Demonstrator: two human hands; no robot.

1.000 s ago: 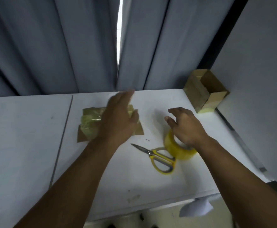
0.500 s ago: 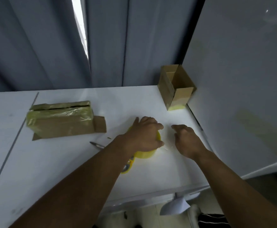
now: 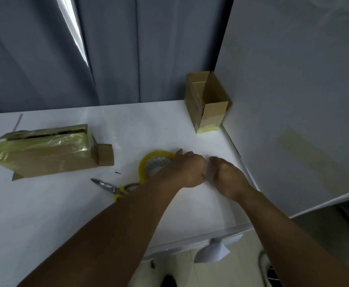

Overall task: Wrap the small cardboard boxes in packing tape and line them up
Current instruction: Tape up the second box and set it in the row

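**Two hands close in on the tape roll at a white worktop**

Well left of the tape roll [image 3: 146,165], a long wrapped cardboard box [image 3: 45,156] lies on its side on the smooth white worktop [image 3: 55,214]. Wrinkled, glossy yellowish tape sheathes its upper part, and one plain brown flap juts toward the roll. Just left of the roll and nearer the camera lie the scissors [image 3: 112,188], steel blades pointing left, yellow handles partly hidden behind the left forearm.

The roll is a yellow-tinted ring with a pale, patterned core. The left hand [image 3: 187,170] covers its right rim, knuckles up, fingers curled down around it in a firm grip. A pale strip [image 3: 209,172] shows in the narrow gap between the two hands. Just right of the roll, the right hand [image 3: 228,179] is clenched on that strip's other end, though its fingertips are out of sight. Both forearms reach in from the bottom of the frame and converge at the roll.

Beyond the roll and to its right, an open-topped cardboard box [image 3: 207,104] stands upright at the worktop's far corner, flaps raised, a yellowish band around its base, beside a plain white panel [image 3: 293,100]. Bare worktop separates the roll from both boxes. The worktop's right edge passes close to the right hand. A pleated grey curtain [image 3: 128,48] hangs behind the far edge.
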